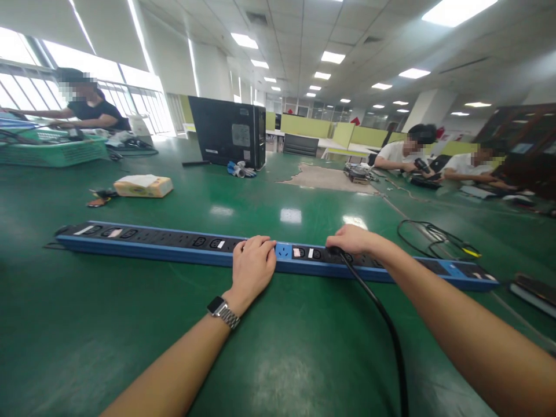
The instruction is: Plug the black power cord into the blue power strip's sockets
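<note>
A long power strip (174,253) with a blue casing and black sockets lies across the green table, running from the left to the right. My left hand (255,263) grips it near its middle, fingers bent over the top beside a blue socket (284,251). On that wrist is a watch with a metal band. Further right, my right hand (353,240) is closed around a black plug (334,251) at the strip's sockets. How deep the plug sits cannot be seen. Its thick black cable (391,330) curves down toward the bottom edge.
Behind the strip stand a tissue pack (143,186), a black computer case (228,133) and crumpled gloves (241,169). A green basket (56,152) is at far left. Coiled black cable (428,234) lies at right, near a dark box (534,294). Several people sit around the table.
</note>
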Tool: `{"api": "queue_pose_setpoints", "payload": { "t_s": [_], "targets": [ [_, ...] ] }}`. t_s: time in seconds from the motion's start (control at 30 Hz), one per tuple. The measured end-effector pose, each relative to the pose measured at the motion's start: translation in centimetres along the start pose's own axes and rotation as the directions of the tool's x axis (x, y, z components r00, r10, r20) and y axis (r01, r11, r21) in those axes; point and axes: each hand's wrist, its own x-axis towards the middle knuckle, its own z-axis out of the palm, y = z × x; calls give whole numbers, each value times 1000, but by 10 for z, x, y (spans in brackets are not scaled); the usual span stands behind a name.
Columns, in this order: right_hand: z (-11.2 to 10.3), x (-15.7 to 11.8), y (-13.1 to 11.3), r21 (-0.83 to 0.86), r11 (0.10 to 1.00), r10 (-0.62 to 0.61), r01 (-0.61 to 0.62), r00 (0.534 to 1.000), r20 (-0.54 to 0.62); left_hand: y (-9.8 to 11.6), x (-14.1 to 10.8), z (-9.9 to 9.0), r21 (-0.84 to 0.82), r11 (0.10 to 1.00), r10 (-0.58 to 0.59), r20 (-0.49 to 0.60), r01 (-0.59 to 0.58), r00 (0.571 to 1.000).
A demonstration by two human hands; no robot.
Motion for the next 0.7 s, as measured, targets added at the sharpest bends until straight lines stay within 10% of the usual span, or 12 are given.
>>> {"api": "queue_pose_setpoints", "payload": {
  "t_s": [0.17, 0.7],
  "targets": [
    [8, 10, 29, 229, 964, 99, -136, 981, 165, 1, 0, 0, -11, 1000, 2, -2, -2, 1000],
    [23, 6, 18, 90, 995, 53, -52, 999, -6, 0, 1, -2, -17, 1000, -12, 39, 13, 999]
  ]
}}
